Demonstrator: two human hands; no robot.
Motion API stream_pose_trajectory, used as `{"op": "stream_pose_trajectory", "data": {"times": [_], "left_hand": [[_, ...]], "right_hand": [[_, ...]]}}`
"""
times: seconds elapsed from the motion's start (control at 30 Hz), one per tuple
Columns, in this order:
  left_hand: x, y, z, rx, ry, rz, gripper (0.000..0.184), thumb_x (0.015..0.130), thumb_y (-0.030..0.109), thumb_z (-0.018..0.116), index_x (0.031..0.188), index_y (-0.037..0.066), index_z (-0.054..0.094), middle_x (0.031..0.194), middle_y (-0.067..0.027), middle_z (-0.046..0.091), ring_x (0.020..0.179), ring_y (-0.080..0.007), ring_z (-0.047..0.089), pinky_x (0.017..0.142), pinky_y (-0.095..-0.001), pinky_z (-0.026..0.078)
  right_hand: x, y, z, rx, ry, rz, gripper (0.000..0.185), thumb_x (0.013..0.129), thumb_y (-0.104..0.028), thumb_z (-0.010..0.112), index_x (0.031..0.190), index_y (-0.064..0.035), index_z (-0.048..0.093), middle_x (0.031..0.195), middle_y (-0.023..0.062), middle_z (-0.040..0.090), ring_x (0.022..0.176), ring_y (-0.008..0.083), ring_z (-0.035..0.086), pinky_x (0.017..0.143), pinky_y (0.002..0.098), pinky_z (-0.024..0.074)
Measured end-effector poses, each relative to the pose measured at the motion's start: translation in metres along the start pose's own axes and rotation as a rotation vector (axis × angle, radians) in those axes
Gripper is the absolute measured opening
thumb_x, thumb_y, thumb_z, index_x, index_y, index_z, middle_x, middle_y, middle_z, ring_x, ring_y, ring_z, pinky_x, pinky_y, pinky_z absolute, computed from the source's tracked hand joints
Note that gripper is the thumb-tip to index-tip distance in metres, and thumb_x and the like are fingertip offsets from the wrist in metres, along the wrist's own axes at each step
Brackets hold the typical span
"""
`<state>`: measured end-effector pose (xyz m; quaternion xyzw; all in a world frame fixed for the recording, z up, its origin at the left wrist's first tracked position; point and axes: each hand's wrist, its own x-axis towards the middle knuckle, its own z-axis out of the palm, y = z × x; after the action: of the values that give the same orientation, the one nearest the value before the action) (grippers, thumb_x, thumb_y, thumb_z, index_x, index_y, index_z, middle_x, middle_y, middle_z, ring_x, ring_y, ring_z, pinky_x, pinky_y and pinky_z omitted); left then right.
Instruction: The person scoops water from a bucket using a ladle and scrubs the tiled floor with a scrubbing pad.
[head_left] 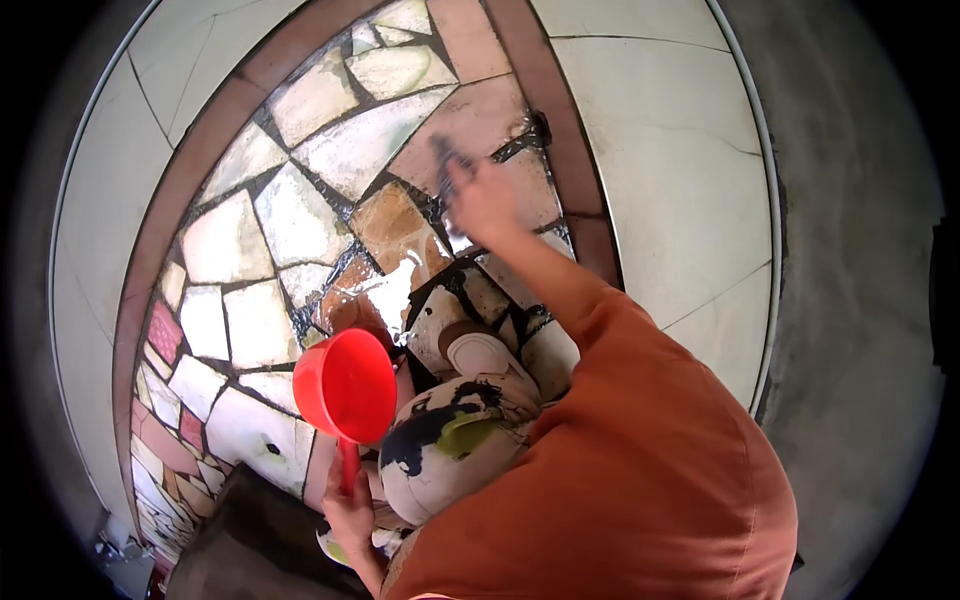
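My left hand is wrapped around the handle of a red plastic dipper, held low beside my bent knee. The dipper's bowl faces up, and no water shows in it. My right hand reaches forward to the floor, closed on a dark scrubbing brush. Motion blurs the brush, so its bristles cannot be made out. It lies against the wet stone floor, near the pinkish slabs on the right. Water shines on the brown stone between the brush and the dipper.
A reddish tile border edges the stone paving, with pale cracked wall tiles on the right. A dark opening sits at the border. My shoe rests on the stones. A dark block stands at lower left.
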<state>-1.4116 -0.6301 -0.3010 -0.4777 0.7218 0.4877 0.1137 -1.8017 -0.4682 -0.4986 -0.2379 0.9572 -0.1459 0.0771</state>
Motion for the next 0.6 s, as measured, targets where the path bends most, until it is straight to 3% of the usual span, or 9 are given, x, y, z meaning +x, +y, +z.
{"op": "stream_pose_trajectory", "data": {"times": [0.1,0.2,0.27,0.33,0.4,0.47,0.53,0.57,0.6], "left_hand": [[-0.001,0.003,-0.004,0.102,0.012,-0.002,0.042,0.085,0.004,0.060,0.126,-0.001,0.053,0.107,-0.0196,0.066,0.097,-0.0215,0.064,0.086,-0.0326,0.047],[-0.013,-0.002,-0.014,0.106,0.041,0.052,0.043,0.084,0.005,0.061,0.126,0.000,0.054,0.106,-0.0194,0.066,0.095,-0.0211,0.064,0.085,-0.0326,0.048],[-0.015,-0.008,-0.014,0.162,0.083,0.104,0.044,0.084,0.006,0.063,0.127,0.003,0.054,0.104,-0.0199,0.067,0.094,-0.0201,0.064,0.084,-0.0325,0.048],[-0.014,-0.016,-0.010,0.055,0.090,0.000,0.044,0.083,0.006,0.063,0.126,0.003,0.055,0.102,-0.0200,0.067,0.091,-0.0197,0.065,0.081,-0.0319,0.049],[-0.013,0.007,-0.011,0.143,0.078,-0.031,0.044,0.083,0.006,0.063,0.126,0.003,0.055,0.100,-0.0196,0.068,0.089,-0.0192,0.066,0.080,-0.0315,0.049],[-0.008,0.018,-0.013,0.257,0.066,-0.048,0.043,0.083,0.005,0.062,0.126,0.002,0.055,0.097,-0.0181,0.068,0.083,-0.0174,0.066,0.076,-0.0306,0.050],[-0.006,0.022,-0.015,0.184,0.070,-0.046,0.044,0.083,0.004,0.061,0.126,0.002,0.055,0.098,-0.0179,0.068,0.084,-0.0157,0.064,0.077,-0.0299,0.050],[-0.007,0.021,-0.018,0.154,0.072,-0.091,0.044,0.083,0.002,0.061,0.126,0.001,0.054,0.099,-0.0169,0.068,0.085,-0.0141,0.063,0.079,-0.0280,0.048],[-0.009,0.020,-0.021,0.117,0.076,-0.098,0.044,0.084,0.002,0.061,0.127,0.001,0.054,0.100,-0.0133,0.067,0.085,-0.0119,0.060,0.079,-0.0263,0.047]], "right_hand": [[-0.009,0.001,0.033,-0.154,-0.199,-0.217,0.045,0.080,-0.027,0.063,0.123,-0.0128,0.058,0.104,0.0181,0.053,0.094,0.0342,0.053,0.082,0.0424,0.0468],[0.031,0.055,-0.018,-0.241,-0.152,0.347,0.041,0.082,-0.030,0.061,0.119,-0.0132,0.060,0.099,0.0164,0.056,0.091,0.0340,0.056,0.081,0.0398,0.0493],[0.045,0.050,-0.037,-0.284,-0.061,0.258,0.042,0.080,-0.031,0.063,0.117,-0.0134,0.061,0.097,0.0164,0.056,0.092,0.0344,0.057,0.076,0.0413,0.0508],[0.047,0.006,-0.030,0.044,0.099,0.075,0.045,0.076,-0.033,0.066,0.117,-0.0137,0.062,0.095,0.0164,0.056,0.092,0.0342,0.057,0.075,0.0418,0.0507],[0.079,-0.046,-0.004,0.118,0.038,-0.051,0.050,0.072,-0.037,0.069,0.116,-0.0134,0.062,0.097,0.0165,0.057,0.094,0.0334,0.058,0.078,0.0427,0.0499],[0.120,-0.085,0.053,0.101,0.147,-0.198,0.045,0.077,-0.038,0.065,0.114,-0.0122,0.062,0.099,0.0172,0.059,0.094,0.0333,0.059,0.078,0.0443,0.0495],[0.152,-0.081,0.080,-0.037,0.055,-0.181,0.038,0.084,-0.034,0.058,0.114,-0.0103,0.061,0.101,0.0196,0.061,0.095,0.0348,0.060,0.077,0.0467,0.0497],[0.153,-0.077,0.047,0.375,-0.068,0.355,0.034,0.088,-0.030,0.053,0.114,-0.0109,0.061,0.098,0.0220,0.061,0.093,0.0373,0.061,0.079,0.0474,0.0499],[0.167,-0.028,0.072,0.258,-0.073,0.270,0.036,0.088,-0.033,0.054,0.118,-0.0149,0.059,0.097,0.0229,0.062,0.092,0.0386,0.062,0.080,0.0473,0.0505]]}}
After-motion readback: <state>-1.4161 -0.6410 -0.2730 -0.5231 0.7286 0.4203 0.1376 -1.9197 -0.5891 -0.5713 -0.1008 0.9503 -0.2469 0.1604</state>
